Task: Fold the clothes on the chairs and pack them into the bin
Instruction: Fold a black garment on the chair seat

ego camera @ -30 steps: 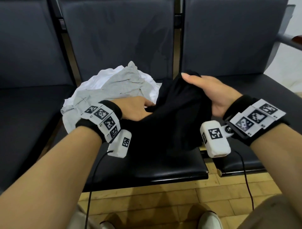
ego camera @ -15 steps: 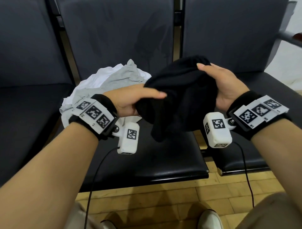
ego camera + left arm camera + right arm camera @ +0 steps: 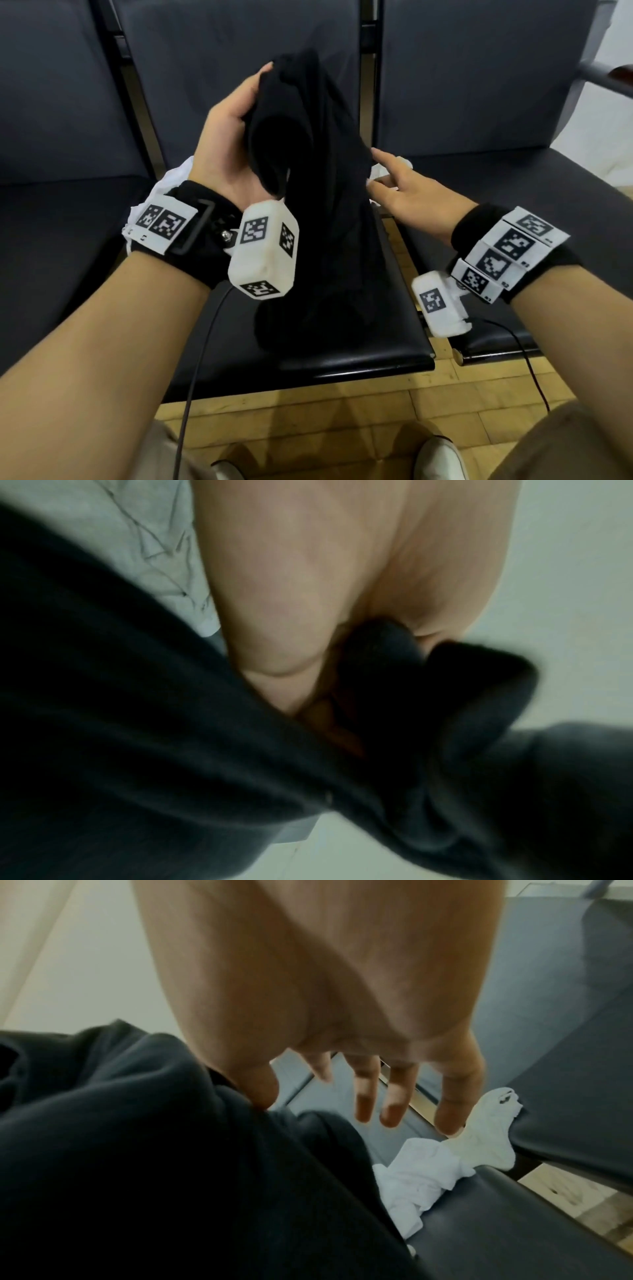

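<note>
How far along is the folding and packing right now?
Nothing looks folded or packed, and no bin is in view. In hand: the left hand grips the black garment, raised and unfolded above the middle chair; the right hand is open beside it. Left: white clothes lie crumpled on the seat.

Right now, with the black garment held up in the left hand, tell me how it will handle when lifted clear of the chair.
Probably floppy: the black garment hangs in loose folds from the left hand, whose grip bunches its top. Likely light for its size, since one hand holds it up while the right hand is open beside it. Its lower end drapes onto the chair seat, so it may drag.
</note>
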A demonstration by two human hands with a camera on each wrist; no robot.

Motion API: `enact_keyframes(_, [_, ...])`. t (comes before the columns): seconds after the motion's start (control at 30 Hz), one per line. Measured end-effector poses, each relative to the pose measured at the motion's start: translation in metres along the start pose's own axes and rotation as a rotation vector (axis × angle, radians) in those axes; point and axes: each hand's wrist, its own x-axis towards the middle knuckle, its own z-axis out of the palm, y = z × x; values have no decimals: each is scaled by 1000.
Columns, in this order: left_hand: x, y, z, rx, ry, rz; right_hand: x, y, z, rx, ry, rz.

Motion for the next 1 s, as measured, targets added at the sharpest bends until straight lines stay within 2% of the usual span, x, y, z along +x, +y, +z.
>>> enact_keyframes(0.03, [-2, -1, 2, -90, -61, -24, 0, -1, 0, -17, 8, -3])
enact_keyframes(0.13, [3, 1, -5, -111, 87, 23, 1, -2, 0, 8, 154, -30])
enact_keyframes(0.2, [7, 2, -12, -129, 117, 21, 1, -5, 2, 69, 296, -70])
enact_keyframes(0.27, [12, 0, -19, -162, 147, 30, 0, -8, 5, 114, 363, -137])
enact_keyframes(0.33, [15, -1, -22, -211, 147, 54, -4, -11, 8, 84, 329, -197])
enact_keyframes(0.47, [15, -2, -20, -261, 132, 99, -8, -13, 22, -47, 78, -204])
enact_keyframes(0.53, [14, -3, -18, -283, 117, 102, -6, -9, 26, -39, 12, -217])
enact_keyframes(0.63, [13, -2, -19, -313, 30, 76, -3, -3, 31, -50, -55, -276])
enact_keyframes(0.73, [10, -4, -19, -290, -74, -23, 0, -1, 40, -64, -33, -316])
enact_keyframes(0.83, [10, -7, -18, -240, -114, -64, 3, -4, 42, 48, 26, -288])
enact_keyframes(0.9, [9, -8, -18, -199, -118, -76, 3, -8, 39, 114, 69, -281])
enact_keyframes(1.0, [11, -7, -19, -201, -64, -68, 4, -9, 37, 87, 129, -292])
